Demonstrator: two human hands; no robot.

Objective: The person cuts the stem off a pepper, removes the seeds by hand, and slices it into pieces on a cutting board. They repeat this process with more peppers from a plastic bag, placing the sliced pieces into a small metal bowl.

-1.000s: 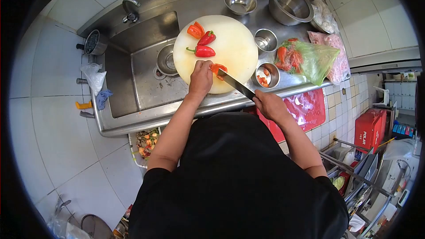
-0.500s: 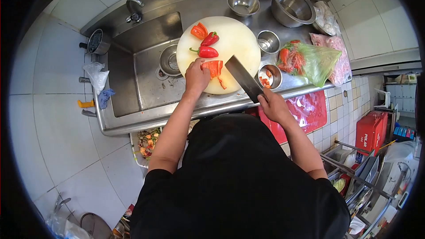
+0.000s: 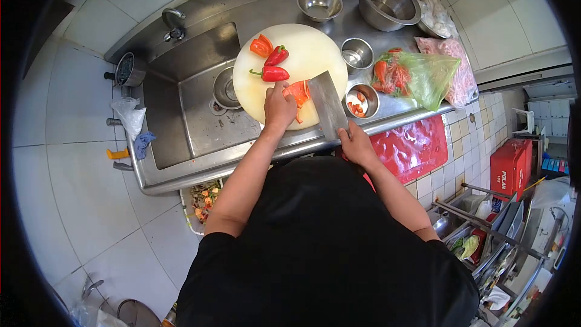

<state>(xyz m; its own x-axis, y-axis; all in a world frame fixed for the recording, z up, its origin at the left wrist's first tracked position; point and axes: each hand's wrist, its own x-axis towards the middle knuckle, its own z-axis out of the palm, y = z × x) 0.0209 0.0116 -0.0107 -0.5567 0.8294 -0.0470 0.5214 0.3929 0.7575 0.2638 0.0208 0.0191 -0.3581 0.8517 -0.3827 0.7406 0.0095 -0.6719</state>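
Observation:
A round white cutting board (image 3: 327,48) lies on the steel counter beside the sink. My left hand (image 3: 279,108) presses its closed fingers on a flattened piece of red pepper (image 3: 296,91) near the board's front. My right hand (image 3: 358,145) grips the handle of a cleaver (image 3: 330,104), whose broad blade stands against the right end of that piece. A thin cut strip (image 3: 298,117) lies below it. Farther back on the board are a whole red pepper (image 3: 272,74), a smaller red pepper piece (image 3: 277,56) and an orange-red piece (image 3: 261,46).
Right of the board, a steel cup (image 3: 362,101) contains cut pepper pieces, near another steel cup (image 3: 357,54). A green plastic bag (image 3: 428,79) with red peppers lies farther right. Steel bowls (image 3: 319,5) stand behind. At left is the sink (image 3: 166,115) with a faucet (image 3: 173,24).
The cleaver has moved left from beside the pepper piece to its right end, its blade now more upright. My left hand stays on the piece. The whole view has shifted slightly.

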